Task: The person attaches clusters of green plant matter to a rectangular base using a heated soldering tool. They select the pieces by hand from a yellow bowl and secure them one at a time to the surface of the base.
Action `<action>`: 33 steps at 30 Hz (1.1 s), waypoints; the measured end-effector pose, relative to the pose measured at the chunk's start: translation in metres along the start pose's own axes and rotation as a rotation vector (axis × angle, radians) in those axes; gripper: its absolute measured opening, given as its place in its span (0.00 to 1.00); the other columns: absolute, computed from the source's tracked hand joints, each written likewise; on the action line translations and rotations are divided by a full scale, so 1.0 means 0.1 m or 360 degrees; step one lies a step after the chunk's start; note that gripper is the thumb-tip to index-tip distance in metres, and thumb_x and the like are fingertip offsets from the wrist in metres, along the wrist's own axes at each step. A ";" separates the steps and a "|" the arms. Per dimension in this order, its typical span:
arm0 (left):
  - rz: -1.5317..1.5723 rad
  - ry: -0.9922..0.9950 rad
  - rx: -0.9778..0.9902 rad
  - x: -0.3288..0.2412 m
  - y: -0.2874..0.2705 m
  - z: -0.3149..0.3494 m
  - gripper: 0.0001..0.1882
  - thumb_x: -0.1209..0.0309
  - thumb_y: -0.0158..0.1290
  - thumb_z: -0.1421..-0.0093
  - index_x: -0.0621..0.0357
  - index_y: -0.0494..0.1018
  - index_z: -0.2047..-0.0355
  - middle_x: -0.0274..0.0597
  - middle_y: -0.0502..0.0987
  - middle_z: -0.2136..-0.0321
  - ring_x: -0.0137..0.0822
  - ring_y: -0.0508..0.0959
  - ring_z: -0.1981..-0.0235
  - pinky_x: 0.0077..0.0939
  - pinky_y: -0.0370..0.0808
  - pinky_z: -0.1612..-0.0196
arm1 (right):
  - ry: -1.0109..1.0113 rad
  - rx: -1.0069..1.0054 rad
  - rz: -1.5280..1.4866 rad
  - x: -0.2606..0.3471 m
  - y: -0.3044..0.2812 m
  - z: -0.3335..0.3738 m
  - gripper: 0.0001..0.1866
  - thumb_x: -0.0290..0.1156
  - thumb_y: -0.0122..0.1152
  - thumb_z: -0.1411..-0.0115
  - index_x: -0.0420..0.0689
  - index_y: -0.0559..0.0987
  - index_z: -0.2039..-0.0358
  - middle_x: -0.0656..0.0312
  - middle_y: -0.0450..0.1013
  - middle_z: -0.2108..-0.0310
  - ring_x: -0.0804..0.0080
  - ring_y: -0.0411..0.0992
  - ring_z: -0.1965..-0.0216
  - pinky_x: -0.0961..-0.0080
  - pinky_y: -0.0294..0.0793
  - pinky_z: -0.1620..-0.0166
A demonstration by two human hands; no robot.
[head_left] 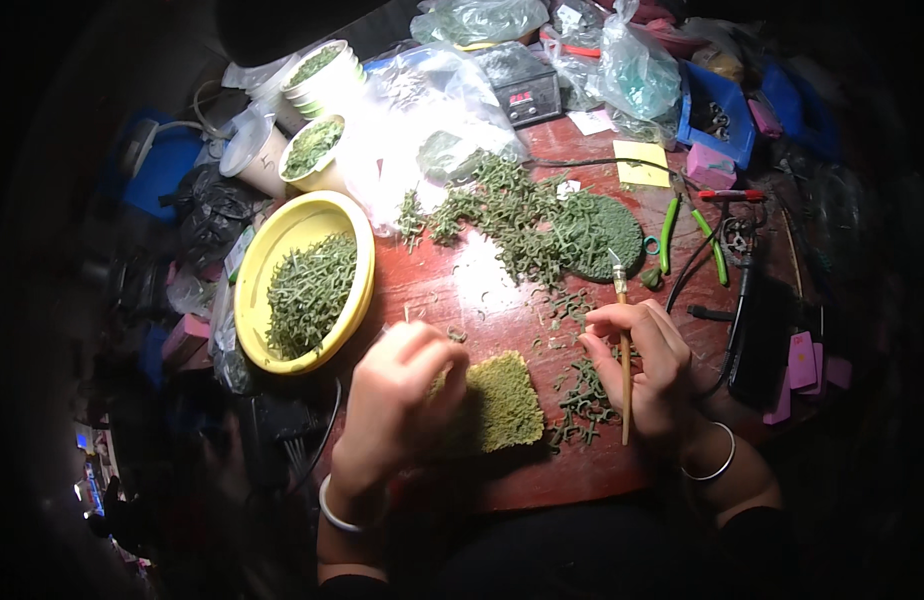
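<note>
**Small green pieces worked at the sponge pad**

Landmark: green sponge pad (pixel 500 402) on the table (pixel 542 470). Left hand (pixel 397 400) curls closed over the pad's left edge, pinching something small. Right hand (pixel 647 365), right of the pad, grips a wooden-handled tool (pixel 622 350) upright. Next move likely demands precise tip placement among the loose green pieces (pixel 582 395).

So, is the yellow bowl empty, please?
No, the yellow bowl holds a heap of small green pieces, left of the left hand.
</note>
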State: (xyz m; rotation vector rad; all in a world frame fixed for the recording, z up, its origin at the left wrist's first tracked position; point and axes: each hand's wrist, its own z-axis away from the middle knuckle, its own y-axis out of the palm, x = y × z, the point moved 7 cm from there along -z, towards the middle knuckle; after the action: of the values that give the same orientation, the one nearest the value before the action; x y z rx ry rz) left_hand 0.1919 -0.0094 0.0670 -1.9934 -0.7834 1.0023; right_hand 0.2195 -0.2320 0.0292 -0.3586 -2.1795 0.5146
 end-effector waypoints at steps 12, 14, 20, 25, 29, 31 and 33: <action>-0.0299 0.0080 0.0194 -0.21 0.21 0.34 0.06 0.75 0.58 0.45 0.59 0.76 0.66 0.41 0.73 0.70 0.41 0.75 0.68 0.35 0.72 0.64 | -0.0114 0.0172 0.0008 0.12 0.13 0.04 0.16 0.16 0.72 0.47 0.37 0.78 0.59 0.53 0.76 0.69 0.56 0.76 0.68 0.65 0.74 0.64; -0.0209 0.0023 0.0160 -0.18 0.22 0.39 0.06 0.76 0.59 0.44 0.60 0.77 0.65 0.41 0.75 0.69 0.41 0.76 0.68 0.35 0.73 0.65 | -0.0119 0.0182 0.0011 0.12 0.13 0.05 0.15 0.16 0.72 0.47 0.37 0.78 0.59 0.53 0.76 0.69 0.55 0.75 0.68 0.65 0.74 0.64; 0.0536 -0.0653 -0.0703 -0.04 -0.10 0.74 0.09 0.87 0.64 0.43 0.65 0.83 0.63 0.46 0.83 0.68 0.35 0.83 0.69 0.25 0.78 0.66 | -0.0236 0.0190 -0.0024 0.20 0.09 0.08 0.15 0.16 0.74 0.47 0.38 0.79 0.59 0.56 0.77 0.70 0.62 0.73 0.70 0.71 0.72 0.67; 0.1795 -0.1174 -0.0114 -0.30 0.42 0.76 0.17 0.85 0.61 0.37 0.68 0.76 0.47 0.44 0.84 0.59 0.33 0.85 0.57 0.25 0.83 0.52 | -0.0315 0.0145 -0.0368 0.32 0.16 0.18 0.15 0.20 0.76 0.45 0.41 0.81 0.58 0.60 0.78 0.69 0.73 0.71 0.72 0.77 0.70 0.69; 0.2399 -0.1221 -0.0061 -0.34 0.67 0.72 0.20 0.84 0.58 0.34 0.69 0.72 0.42 0.46 0.83 0.53 0.35 0.83 0.51 0.30 0.81 0.45 | -0.0173 0.0177 -0.0506 0.35 0.19 0.22 0.16 0.19 0.75 0.44 0.41 0.80 0.57 0.59 0.79 0.68 0.73 0.74 0.70 0.77 0.70 0.68; 0.2432 -0.1273 -0.0057 -0.32 0.72 0.70 0.18 0.85 0.58 0.34 0.69 0.73 0.44 0.46 0.83 0.54 0.35 0.83 0.51 0.30 0.81 0.45 | -0.0182 0.0150 -0.0515 0.38 0.14 0.22 0.16 0.18 0.76 0.45 0.41 0.81 0.57 0.59 0.77 0.70 0.70 0.74 0.72 0.74 0.71 0.70; 0.2410 -0.1175 -0.0060 -0.34 0.74 0.67 0.17 0.85 0.58 0.34 0.70 0.73 0.45 0.46 0.83 0.54 0.35 0.83 0.52 0.30 0.82 0.46 | -0.0064 0.0177 -0.0661 0.35 0.11 0.29 0.16 0.19 0.75 0.45 0.42 0.81 0.57 0.58 0.74 0.71 0.63 0.73 0.72 0.69 0.72 0.70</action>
State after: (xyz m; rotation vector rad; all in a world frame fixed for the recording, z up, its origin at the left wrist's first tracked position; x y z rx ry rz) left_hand 0.1314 -0.0508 -0.0089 -2.0604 0.6455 2.6147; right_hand 0.1759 -0.2145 0.0315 0.1659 -2.1728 0.4073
